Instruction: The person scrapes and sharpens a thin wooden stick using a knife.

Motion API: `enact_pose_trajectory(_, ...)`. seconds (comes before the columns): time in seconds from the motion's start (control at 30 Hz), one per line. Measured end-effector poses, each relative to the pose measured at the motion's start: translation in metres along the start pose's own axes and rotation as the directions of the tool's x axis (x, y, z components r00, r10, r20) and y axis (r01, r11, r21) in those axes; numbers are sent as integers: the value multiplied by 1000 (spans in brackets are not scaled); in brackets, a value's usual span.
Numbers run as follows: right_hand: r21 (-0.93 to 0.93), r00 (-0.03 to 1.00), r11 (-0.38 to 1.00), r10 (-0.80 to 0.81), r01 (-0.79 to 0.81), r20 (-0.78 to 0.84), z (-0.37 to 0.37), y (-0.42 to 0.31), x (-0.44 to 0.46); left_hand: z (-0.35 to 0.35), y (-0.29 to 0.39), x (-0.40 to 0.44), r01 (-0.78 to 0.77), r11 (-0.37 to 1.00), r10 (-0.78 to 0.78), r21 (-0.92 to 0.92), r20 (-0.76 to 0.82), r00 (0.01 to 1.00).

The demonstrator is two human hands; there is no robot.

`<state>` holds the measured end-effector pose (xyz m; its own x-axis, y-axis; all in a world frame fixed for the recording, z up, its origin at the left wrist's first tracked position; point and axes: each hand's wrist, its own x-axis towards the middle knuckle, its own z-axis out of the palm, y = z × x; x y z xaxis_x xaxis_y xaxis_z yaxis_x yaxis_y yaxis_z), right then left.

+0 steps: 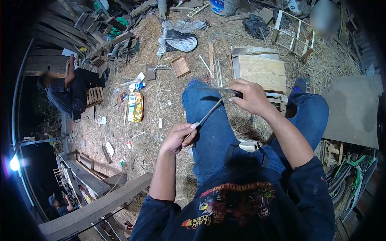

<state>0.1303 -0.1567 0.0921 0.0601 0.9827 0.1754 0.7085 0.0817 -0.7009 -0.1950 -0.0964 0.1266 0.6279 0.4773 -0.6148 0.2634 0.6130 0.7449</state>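
My left hand (180, 137) is closed on the lower end of a thin stick (210, 111), which slants up to the right over my jeans. In my right hand (253, 98) is a knife with a dark handle (237, 94). Its blade (217, 88) points left and is smeared by motion. The blade lies close to the stick's upper end; whether they touch I cannot tell. Beneath both hands is my bent left leg (205, 128) in blue jeans.
A wooden box (261, 72) stands beyond my knees, with a small open wooden tray (180, 66) left of it. A yellow bag (135, 107) lies on the straw-strewn ground. At the left a person (64, 92) sits. A long beam (96, 207) crosses the lower left.
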Motion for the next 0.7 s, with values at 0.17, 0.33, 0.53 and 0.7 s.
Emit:
enact_pose_trajectory(0.17, -76, 994, 997, 20, -12, 108, -7, 1, -6, -23, 3, 1, 27, 983, 23, -179, 271, 962)
enact_pose_trajectory(0.33, 45, 997, 998, -37, 34, 64, -9, 4, -20, -33, 8, 13, 7, 861, 206, -509, 361, 909)
enact_pose_trajectory(0.53, 437, 956, 850, 269, -293, 117, 17, -15, -57, 43, -3, 16, -245, 968, 232, -44, -202, 952)
enact_pose_trajectory(0.7, 650, 857, 568, 418, -505, 300, 34, -54, -76, 83, -16, 22, -339, 936, 351, 97, -343, 871)
